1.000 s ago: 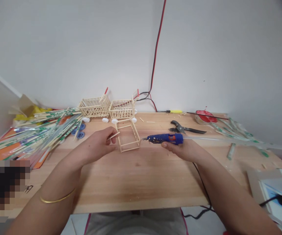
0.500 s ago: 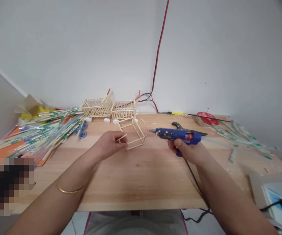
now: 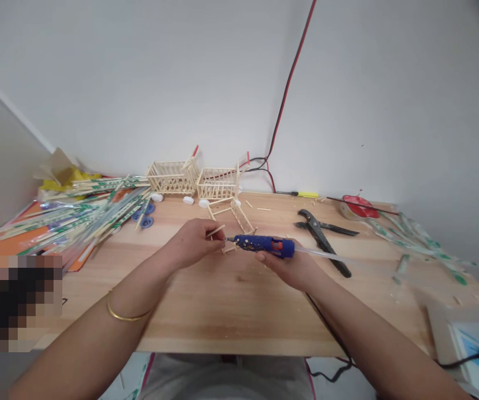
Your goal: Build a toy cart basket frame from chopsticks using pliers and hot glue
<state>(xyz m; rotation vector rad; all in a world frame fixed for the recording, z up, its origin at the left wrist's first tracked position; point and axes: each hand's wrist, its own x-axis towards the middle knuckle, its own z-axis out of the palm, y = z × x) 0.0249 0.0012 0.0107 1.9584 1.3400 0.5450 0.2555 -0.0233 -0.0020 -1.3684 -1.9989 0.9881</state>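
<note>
My right hand [image 3: 287, 265] is closed around a blue hot glue gun [image 3: 260, 244], with a clear glue stick [image 3: 326, 254] poking out of its back. The gun points left, its nozzle right by the fingertips of my left hand [image 3: 200, 243]. Pinched in those fingers is a short wooden stick [image 3: 217, 230]. Just behind the gun lies a small open frame of wooden sticks [image 3: 242, 218], partly hidden by the gun and my fingers. Whether the nozzle touches the stick or the frame, I cannot tell.
Two little stick carts [image 3: 172, 178] with white wheels stand against the wall. Wrapped sticks [image 3: 97, 216] pile up at left beside blue wheels [image 3: 146, 222]. Black pliers [image 3: 322, 239], a yellow marker [image 3: 308, 194] and a red dish [image 3: 359, 206] lie at right. The gun's cord [image 3: 328, 328] runs over the front edge.
My right hand has brought the glue gun leftward, its nozzle now at my left fingertips. The pliers have come into full view. The camera view has shifted slightly.
</note>
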